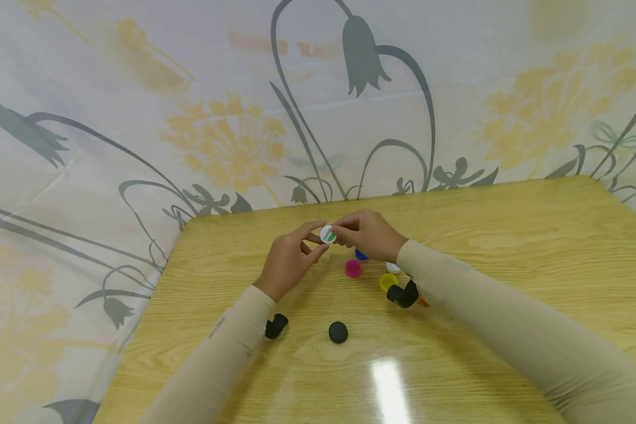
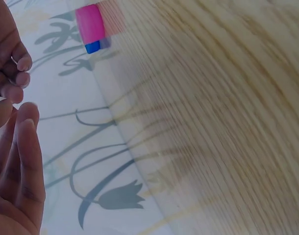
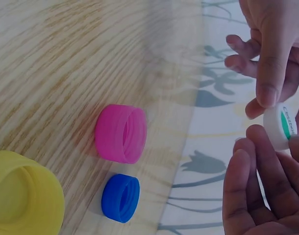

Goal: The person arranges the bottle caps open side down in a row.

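Note:
Both hands meet over the far part of the wooden table around a small white bottle cap (image 1: 327, 234) with a green patch and lettering on its top. My left hand (image 1: 286, 262) holds the cap's edge between thumb and finger. From the other side, my right hand (image 1: 370, 234) pinches it, with the thumb over the printed face in the right wrist view. Below the hands lie a pink cap (image 3: 121, 133), a blue cap (image 3: 120, 198) and a yellow cap (image 3: 27, 196). In the left wrist view the held cap is hidden.
A white cap (image 1: 393, 268) and an orange piece (image 1: 423, 301) lie partly hidden by the right forearm. Nearer on the table (image 1: 509, 247) sits a round black lid (image 1: 338, 332). A flower-patterned cloth (image 1: 318, 118) hangs behind the table's far edge.

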